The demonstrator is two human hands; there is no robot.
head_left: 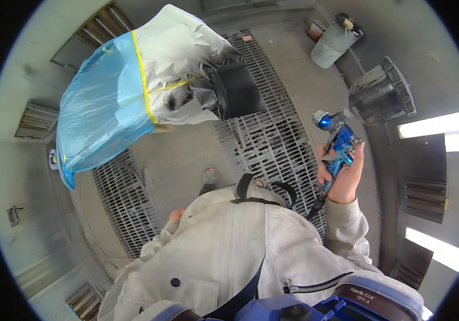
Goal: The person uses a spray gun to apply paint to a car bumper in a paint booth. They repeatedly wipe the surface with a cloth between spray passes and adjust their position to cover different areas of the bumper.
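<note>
Wrapped tight around the handle of a blue paint spray gun (339, 147), the person's right hand (342, 179) has a closed grip, holding the tool up at the right of the scene, level with the chest and well apart from the work. The gun's clouded paint cup (377, 97) sits on top, tilted away to the far right, and a dark air hose (315, 206) drops from the base of the handle. I judge the gun rigid and fairly top-heavy with that cup; the handle is the sound place to hold it, since the cup looks smeared and would be slippery.

Low on the left, the left hand (176, 215) hangs beside the pale coverall; only a little of it shows, and I cannot tell whether its fingers are curled or loose. It holds nothing that I can see.

Far left stands a masked part (133, 85), wrapped in blue film and white paper with yellow tape, one dark panel (237, 91) left bare. Beneath lies the metal floor grating (272, 144), and a grey bucket (334, 40) sits at the far right.
</note>
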